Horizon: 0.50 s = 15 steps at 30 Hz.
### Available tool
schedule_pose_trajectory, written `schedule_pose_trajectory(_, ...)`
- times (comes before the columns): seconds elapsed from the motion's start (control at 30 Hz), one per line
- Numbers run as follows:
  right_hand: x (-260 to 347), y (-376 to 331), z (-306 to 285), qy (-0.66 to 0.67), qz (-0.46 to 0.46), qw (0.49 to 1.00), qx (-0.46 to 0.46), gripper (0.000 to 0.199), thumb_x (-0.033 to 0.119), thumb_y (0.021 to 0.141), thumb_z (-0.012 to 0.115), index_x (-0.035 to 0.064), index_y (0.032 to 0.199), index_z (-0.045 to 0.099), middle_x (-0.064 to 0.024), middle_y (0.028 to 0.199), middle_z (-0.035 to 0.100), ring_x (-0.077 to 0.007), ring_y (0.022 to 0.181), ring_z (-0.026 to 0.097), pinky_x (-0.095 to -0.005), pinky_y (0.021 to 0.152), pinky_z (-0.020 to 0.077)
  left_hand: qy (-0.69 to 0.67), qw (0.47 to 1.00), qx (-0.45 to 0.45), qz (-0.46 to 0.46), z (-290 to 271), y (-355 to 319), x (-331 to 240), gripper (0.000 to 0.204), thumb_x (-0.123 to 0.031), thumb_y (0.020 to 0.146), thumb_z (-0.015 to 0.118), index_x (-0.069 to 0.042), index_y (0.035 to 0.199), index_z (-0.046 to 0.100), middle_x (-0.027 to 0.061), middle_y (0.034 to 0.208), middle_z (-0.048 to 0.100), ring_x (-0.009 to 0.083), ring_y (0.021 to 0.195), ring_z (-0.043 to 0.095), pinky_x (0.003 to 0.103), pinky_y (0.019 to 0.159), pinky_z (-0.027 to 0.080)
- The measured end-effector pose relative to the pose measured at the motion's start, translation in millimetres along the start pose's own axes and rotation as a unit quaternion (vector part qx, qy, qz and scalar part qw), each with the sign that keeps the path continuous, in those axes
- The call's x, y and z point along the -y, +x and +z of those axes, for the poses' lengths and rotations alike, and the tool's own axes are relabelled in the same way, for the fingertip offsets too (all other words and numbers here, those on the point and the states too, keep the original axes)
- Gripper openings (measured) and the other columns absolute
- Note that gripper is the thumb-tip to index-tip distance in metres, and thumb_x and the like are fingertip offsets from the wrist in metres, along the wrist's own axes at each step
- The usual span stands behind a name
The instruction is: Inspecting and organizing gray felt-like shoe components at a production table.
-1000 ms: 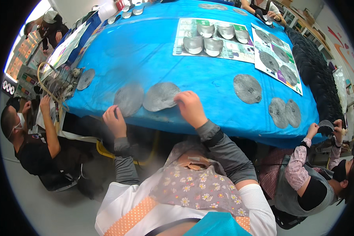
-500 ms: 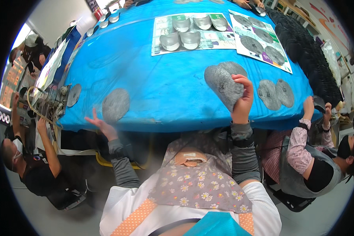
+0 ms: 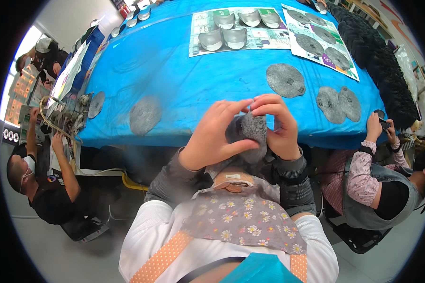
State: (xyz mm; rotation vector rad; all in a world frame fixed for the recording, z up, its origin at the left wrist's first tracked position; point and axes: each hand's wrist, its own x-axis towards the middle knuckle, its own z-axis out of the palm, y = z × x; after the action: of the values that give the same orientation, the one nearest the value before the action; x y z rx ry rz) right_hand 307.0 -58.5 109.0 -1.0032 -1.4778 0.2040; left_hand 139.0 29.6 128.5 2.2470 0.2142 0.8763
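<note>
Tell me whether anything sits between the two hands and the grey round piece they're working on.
Nothing visible does. The left hand and the right hand both pinch the grey felt-like piece directly, bare fingers on it, raised in front of the blue table. Other grey discs lie apart on the table.

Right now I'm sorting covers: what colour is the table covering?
Bright blue table covering, seen best in the head view.

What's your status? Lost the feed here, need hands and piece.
Left hand and right hand both gripping the grey fuzzy piece, raised before the blue table. Nothing in the way.
</note>
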Motion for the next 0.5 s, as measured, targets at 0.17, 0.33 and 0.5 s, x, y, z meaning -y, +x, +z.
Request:
schedule_pose_trajectory(0.17,6,-15,-5,-0.028,0.097,0.992,-0.078,0.064,-0.002,0.074,0.062,0.0051,0.134,0.038,-0.0118,0.130,0.044,-0.0245,0.108,0.051,-0.0353,0.092,0.0404,-0.111,0.988,0.002,-0.105,14,6,1,0.050,-0.009,0.073,0.073,-0.001,0.117,0.051,0.0060,0.103,0.061,0.0134,0.093,0.056,0.028,0.085,0.043)
schedule_pose_trajectory(0.33,-7,-32,-5,0.184,0.205,0.947,-0.165,0.057,0.006,0.079,0.066,0.0030,0.130,0.041,-0.0111,0.120,0.052,-0.0200,0.105,0.052,-0.0325,0.091,0.0402,-0.256,0.953,-0.077,-0.140,25,6,16,0.035,-0.006,0.082,0.065,-0.001,0.114,0.051,0.0065,0.103,0.060,0.0114,0.093,0.056,0.026,0.081,0.045)
schedule_pose_trajectory(0.5,-11,-40,0,0.029,0.194,0.980,-0.037,0.025,0.008,0.075,0.071,-0.0005,0.097,0.062,-0.0077,0.095,0.062,-0.0165,0.089,0.058,-0.0276,0.078,0.0443,-0.385,0.898,-0.127,-0.173,29,7,16,0.037,-0.008,0.084,0.065,0.000,0.115,0.047,0.0094,0.103,0.061,0.0135,0.095,0.057,0.028,0.082,0.046)
